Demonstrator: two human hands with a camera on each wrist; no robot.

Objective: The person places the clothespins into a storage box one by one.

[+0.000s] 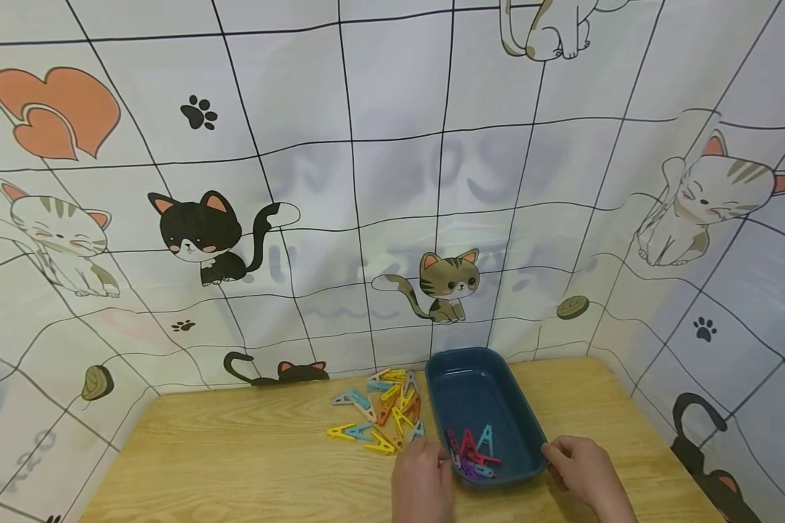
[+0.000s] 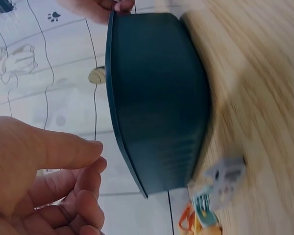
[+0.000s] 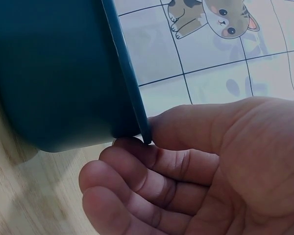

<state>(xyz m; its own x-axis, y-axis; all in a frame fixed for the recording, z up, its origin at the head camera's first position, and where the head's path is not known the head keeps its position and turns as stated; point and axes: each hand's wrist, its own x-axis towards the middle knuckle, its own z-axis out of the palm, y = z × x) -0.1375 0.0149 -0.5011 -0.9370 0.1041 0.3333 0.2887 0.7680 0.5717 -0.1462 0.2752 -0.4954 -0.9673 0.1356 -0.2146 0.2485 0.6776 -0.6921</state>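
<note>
A dark blue rectangular tub (image 1: 484, 385) stands on the table, with several clothespins (image 1: 474, 457) in red, purple and light blue at its near end. My right hand (image 1: 585, 468) pinches the tub's right rim, thumb outside the lip and index finger under it in the right wrist view. Beside the near left corner is my left hand (image 1: 424, 479). Its fingers are loosely curled with the thumb near the index fingertip, apart from the tub in the left wrist view; nothing shows in its grasp. Left of the tub lies a loose pile of clothespins (image 1: 386, 407), yellow, orange, light blue and grey.
The light wooden table (image 1: 248, 450) runs back to a white sheet (image 1: 392, 181) printed with cats and black grid lines. That sheet also closes off the left and right sides. In the left wrist view a grey clothespin (image 2: 226, 180) lies near the tub.
</note>
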